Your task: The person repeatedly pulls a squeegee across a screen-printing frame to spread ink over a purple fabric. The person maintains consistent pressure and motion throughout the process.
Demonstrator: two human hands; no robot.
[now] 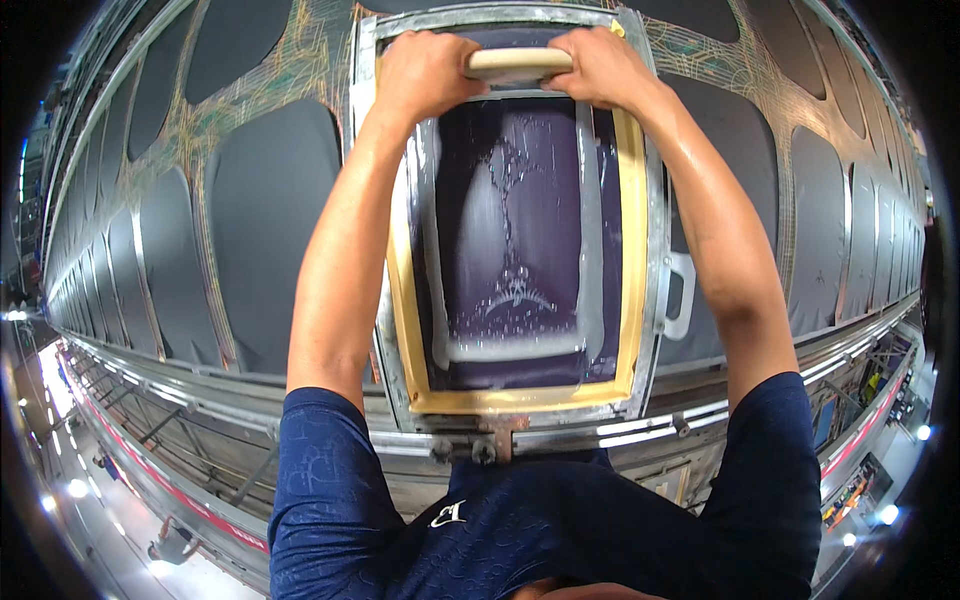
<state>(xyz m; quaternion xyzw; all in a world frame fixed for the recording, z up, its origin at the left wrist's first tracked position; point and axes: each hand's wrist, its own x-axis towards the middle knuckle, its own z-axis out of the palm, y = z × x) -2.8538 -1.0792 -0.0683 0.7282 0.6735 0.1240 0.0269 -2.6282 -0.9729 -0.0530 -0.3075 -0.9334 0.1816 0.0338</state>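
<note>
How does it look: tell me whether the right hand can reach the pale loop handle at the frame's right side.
Likely yes, once free: the right hand grips the pale bar, but nothing visible covers the loop handle.

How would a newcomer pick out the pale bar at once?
Start at the metal frame lined with yellow tape. Near its far end, the pale bar runs crosswise from left grip to right grip. Unlike the flat tape, it looks thick and rounded.

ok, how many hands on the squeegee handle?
2: the left hand grips the left end of the squeegee handle, the right hand the right end. Both show clearly; no other hand appears there.
</note>
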